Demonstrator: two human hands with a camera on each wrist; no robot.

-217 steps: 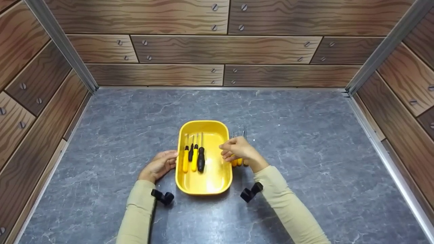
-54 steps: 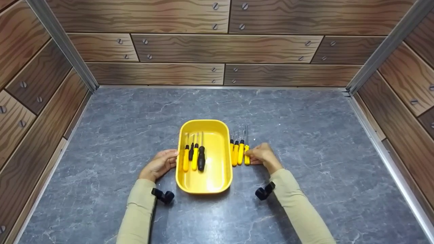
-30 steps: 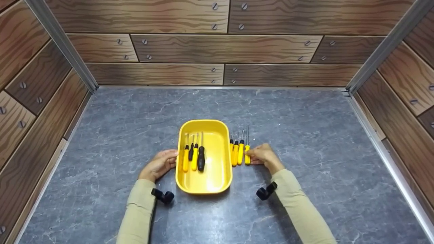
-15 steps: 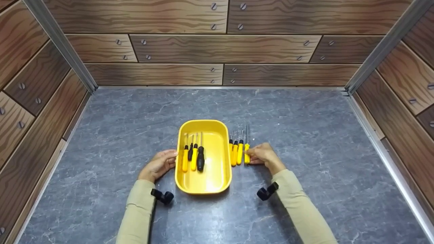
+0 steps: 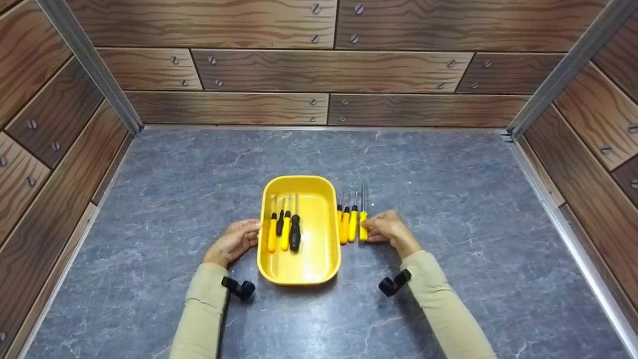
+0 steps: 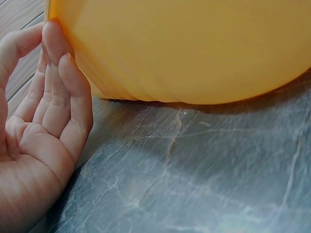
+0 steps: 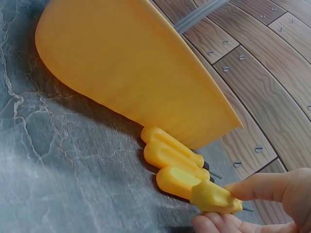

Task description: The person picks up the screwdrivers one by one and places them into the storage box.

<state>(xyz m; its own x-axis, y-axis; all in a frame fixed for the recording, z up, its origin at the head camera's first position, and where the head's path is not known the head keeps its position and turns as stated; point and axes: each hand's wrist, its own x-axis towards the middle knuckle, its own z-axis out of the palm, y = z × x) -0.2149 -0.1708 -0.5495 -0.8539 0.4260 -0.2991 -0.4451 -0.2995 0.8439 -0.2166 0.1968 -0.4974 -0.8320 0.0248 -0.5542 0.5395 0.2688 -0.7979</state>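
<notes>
- Two hands work well apart, one on each side of a yellow tray that sits on a marbled grey table (image 5: 423,164).
- The left hand (image 5: 233,243) rests its lightly bent fingers against the outside of the tray (image 5: 319,239), near the rim.
- The right hand (image 5: 390,230) pinches a yellow screwdriver (image 5: 363,228) by its handle, thumb on one side and fingers on the other, the shaft toward the back wall (image 5: 279,72); whether the tool touches the table cannot be told.
- Between that screwdriver and the tray, three screwdrivers (image 5: 346,227) lie side by side, handles toward the person.
- Inside, along the left half, four more line up: an amber driver (image 5: 272,234), a small black driver (image 5: 280,225), a yellow-and-black driver (image 5: 285,235) and a large black driver (image 5: 295,234).
- Pale sleeves (image 5: 199,314) reach both wrists; planks with painted-looking screws line the walls.
</notes>
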